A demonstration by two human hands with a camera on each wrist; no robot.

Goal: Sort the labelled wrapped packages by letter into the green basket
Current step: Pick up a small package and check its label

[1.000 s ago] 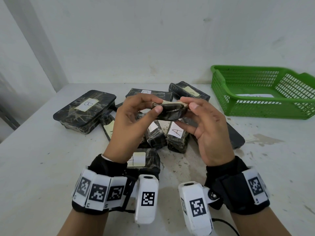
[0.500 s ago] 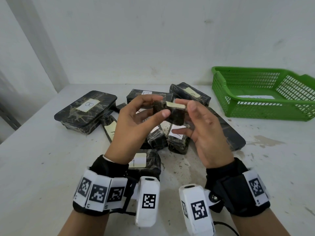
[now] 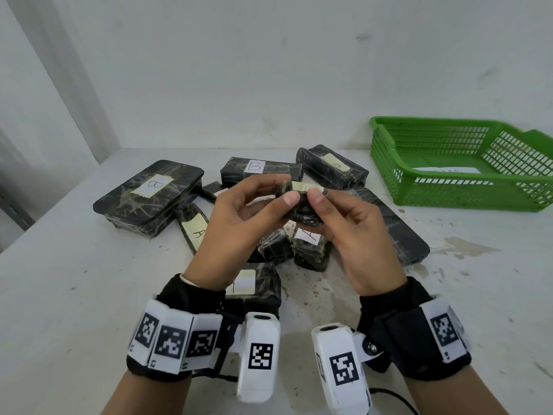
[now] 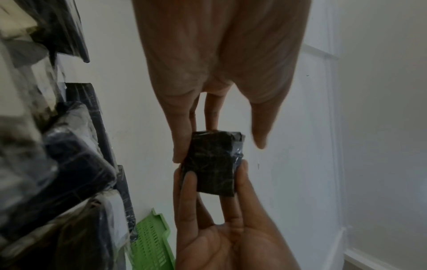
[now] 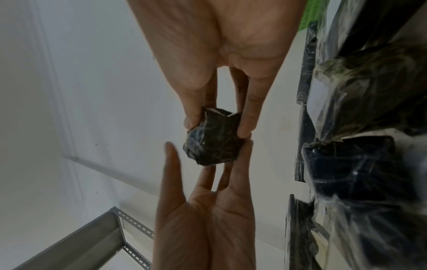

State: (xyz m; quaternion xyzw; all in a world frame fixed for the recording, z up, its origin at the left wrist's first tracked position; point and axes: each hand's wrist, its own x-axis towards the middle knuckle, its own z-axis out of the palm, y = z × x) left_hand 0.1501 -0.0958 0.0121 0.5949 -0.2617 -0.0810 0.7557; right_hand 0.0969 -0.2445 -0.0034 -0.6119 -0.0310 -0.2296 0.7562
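A small black wrapped package [image 3: 302, 206] is held in the air above the pile, its pale label facing up and the letter unreadable. My right hand [image 3: 317, 196] pinches it between thumb and fingers, as the right wrist view shows [image 5: 218, 127]. The straight fingers of my left hand [image 3: 278, 190] touch its far side. In the left wrist view the left thumb [image 4: 258, 142] stands apart from the package [image 4: 212, 164]. The green basket [image 3: 449, 199] stands at the back right, well away from both hands, with a white paper slip lying inside.
Below the hands lies a pile of black wrapped packages: a large one marked B [image 3: 152, 187], another B [image 3: 254, 167], two marked A [image 3: 196, 232] [image 3: 308, 235], and one near my wrists [image 3: 254, 283]. A white wall is behind and a metal rack stands left.
The two hands turned the small package from lying flat to label-up and lifted it a little. The left thumb has come off it.
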